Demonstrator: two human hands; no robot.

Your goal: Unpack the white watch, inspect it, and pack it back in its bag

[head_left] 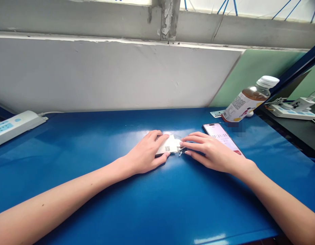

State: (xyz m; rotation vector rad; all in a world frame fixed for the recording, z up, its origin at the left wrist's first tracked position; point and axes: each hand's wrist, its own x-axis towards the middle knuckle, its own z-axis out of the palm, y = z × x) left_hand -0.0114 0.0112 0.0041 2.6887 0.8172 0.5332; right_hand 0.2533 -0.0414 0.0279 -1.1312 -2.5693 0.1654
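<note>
A flat white rectangular object (163, 147) with a small printed square code lies on the blue table; its exact kind is unclear. My left hand (149, 151) is closed around its left part, thumb along the near edge and fingers over the far edge. At its right end sits a small white piece (177, 145) with what looks like thin cable or clear plastic around it. The fingertips of my right hand (208, 149) are bent in at that end, thumb on the near side. What exactly they pinch is too small to make out.
Beyond my right hand lies a phone (221, 134) showing a timer. A drink bottle (246, 100) with a white cap stands behind it beside a small card (216, 114). Power strips sit at the left (17, 126) and far right (292, 111). A wall backs the blue table (157, 204).
</note>
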